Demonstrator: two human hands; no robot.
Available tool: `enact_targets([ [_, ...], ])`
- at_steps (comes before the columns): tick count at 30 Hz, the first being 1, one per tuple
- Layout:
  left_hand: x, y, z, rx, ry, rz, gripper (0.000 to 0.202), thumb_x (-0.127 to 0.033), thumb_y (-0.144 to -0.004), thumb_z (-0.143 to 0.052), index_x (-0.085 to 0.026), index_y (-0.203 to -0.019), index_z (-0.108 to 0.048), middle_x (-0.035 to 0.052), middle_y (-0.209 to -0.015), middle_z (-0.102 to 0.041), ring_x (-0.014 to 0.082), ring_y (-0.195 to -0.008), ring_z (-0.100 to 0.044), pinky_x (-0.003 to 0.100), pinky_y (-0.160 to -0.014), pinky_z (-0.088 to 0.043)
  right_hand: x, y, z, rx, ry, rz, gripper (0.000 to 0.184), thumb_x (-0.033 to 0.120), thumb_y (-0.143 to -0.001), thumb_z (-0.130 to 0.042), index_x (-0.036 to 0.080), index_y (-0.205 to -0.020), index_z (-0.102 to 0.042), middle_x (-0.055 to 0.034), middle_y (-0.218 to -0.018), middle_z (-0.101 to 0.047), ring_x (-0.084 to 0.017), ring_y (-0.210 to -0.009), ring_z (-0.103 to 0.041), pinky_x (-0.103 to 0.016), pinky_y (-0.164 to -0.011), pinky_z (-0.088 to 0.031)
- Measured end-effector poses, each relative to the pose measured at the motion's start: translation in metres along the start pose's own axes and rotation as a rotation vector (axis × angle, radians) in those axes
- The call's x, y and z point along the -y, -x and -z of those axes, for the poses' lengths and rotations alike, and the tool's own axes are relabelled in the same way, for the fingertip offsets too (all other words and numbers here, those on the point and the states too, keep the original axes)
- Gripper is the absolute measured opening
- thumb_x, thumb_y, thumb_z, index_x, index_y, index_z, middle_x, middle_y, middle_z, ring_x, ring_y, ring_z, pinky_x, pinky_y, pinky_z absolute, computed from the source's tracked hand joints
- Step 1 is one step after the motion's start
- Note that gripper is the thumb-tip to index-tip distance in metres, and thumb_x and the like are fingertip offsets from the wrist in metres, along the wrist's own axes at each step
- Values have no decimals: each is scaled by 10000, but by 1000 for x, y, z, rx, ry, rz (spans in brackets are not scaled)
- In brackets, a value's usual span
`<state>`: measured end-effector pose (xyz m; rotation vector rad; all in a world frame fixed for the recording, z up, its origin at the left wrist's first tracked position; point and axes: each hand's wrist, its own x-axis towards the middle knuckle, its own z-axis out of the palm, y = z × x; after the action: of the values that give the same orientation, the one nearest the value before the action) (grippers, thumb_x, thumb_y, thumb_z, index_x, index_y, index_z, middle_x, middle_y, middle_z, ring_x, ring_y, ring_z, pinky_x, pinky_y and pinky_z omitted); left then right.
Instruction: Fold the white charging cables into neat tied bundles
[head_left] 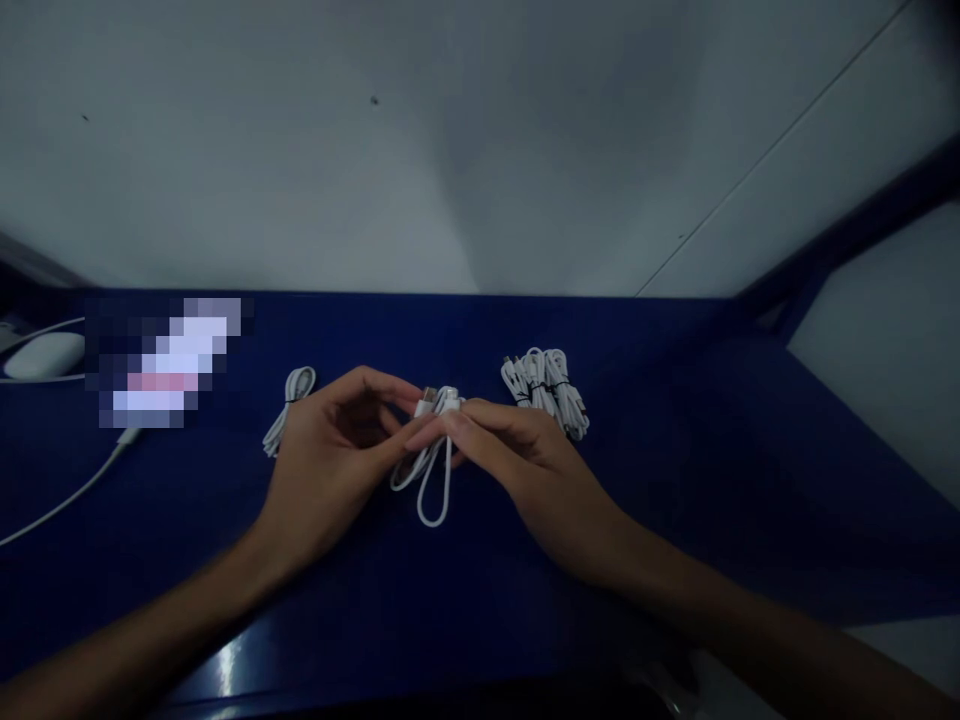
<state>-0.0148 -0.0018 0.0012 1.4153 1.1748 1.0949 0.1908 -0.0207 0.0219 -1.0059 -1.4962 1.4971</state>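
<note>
Cable in hand: white looped cable with a metal-tipped plug, gathered between two bare hands at the centre of a glossy blue table; one long loop droops toward the wearer.
Left hand: thumb and fingertips of the left hand drawn narrow, pinching the coils beside the metal plug.
Right hand: thumb of the right hand pressed over the coils near a white plug end, fingers curled behind.
Two-handed grip: probably keeps the slack loops and both ends together; whether a tie circles them cannot be told.
Black-tied bundles: one white coiled bundle lies just beyond the left hand, partly covered by it; a cluster of white coiled bundles sits beyond the right, seemingly set aside within reach.
Far left: white rounded device and a white charging lead, which runs to a pixelated bright shape.
Obstacles: pale wall closes off the back; the fingers hide the cable's middle.
</note>
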Motion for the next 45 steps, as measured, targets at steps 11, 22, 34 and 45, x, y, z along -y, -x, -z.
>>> enact_targets([
  [11, -7, -5, -3, 7, 182, 154, 218, -299, -905, -918, -188, -1059, -810, 26, -763, -821, 143, -694, -772, 216, -726, -624, -6, -4, 0, -162, -75, -69, 331, 349, -1130, -599, 272, -973, -880, -35, -1033, -853, -197, -1002, -771, -354, -927, -581],
  [22, 0, -4, 2, 141, 282, 196, 150, -304, -917, -911, -235, -1045, -876, 37, -902, -838, 130, -805, -765, 190, -764, -619, -10, -3, 1, -152, -36, -36, 367, 392, -1151, -559, 261, -966, -847, -24, -937, -796, -179, -888, -712, -336, -849, -553],
  [34, 3, -9, 2, 222, 296, 204, 155, -306, -950, -885, -227, -1078, -848, 36, -898, -855, 144, -828, -812, 203, -840, -641, -2, -2, 1, -142, -87, -40, 375, 362, -1152, -573, 238, -911, -833, -20, -899, -782, -161, -856, -725, -330, -879, -564],
  [45, 9, -8, 1, 282, 425, 242, 170, -296, -982, -847, -195, -1109, -795, 52, -942, -833, 167, -818, -808, 250, -765, -684, 2, -3, 7, -85, -16, -191, 388, 384, -1173, -522, 192, -1004, -814, 50, -565, -587, -68, -466, -456, -200, -482, -363],
])
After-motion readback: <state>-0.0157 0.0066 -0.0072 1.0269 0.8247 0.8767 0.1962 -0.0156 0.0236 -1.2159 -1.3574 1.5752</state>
